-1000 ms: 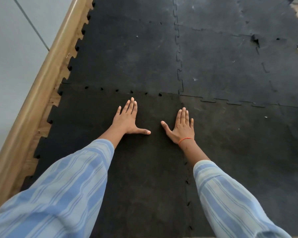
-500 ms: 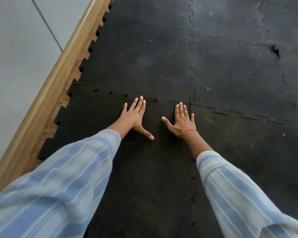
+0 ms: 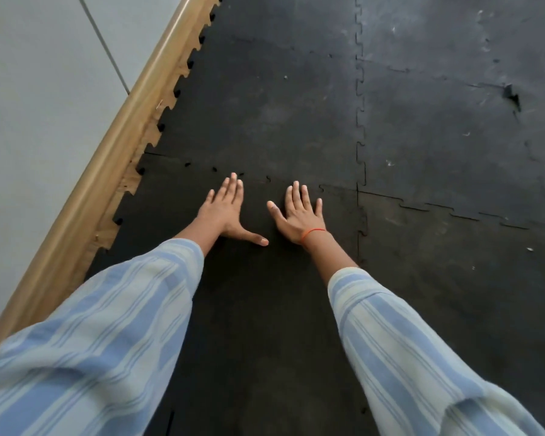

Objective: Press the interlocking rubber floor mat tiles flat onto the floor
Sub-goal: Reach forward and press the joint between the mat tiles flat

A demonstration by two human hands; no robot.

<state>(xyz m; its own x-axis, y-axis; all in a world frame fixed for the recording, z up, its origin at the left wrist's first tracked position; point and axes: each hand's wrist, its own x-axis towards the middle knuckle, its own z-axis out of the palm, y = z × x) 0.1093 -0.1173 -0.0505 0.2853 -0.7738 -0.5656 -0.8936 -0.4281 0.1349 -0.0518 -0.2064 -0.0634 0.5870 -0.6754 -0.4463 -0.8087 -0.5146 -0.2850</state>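
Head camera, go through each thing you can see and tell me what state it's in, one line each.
Left hand: open, palm flat on the near tile, thumb spread.
Right hand: open, palm flat on the same tile, fingers spread.
Near tile: under both hands, far seam shows small gaps.
Far tile: lying flat, untouched.
Right tiles: joined, with a torn spot at a far seam.
Wristband: on the right wrist.
Skirting: along the mat's toothed left edge.
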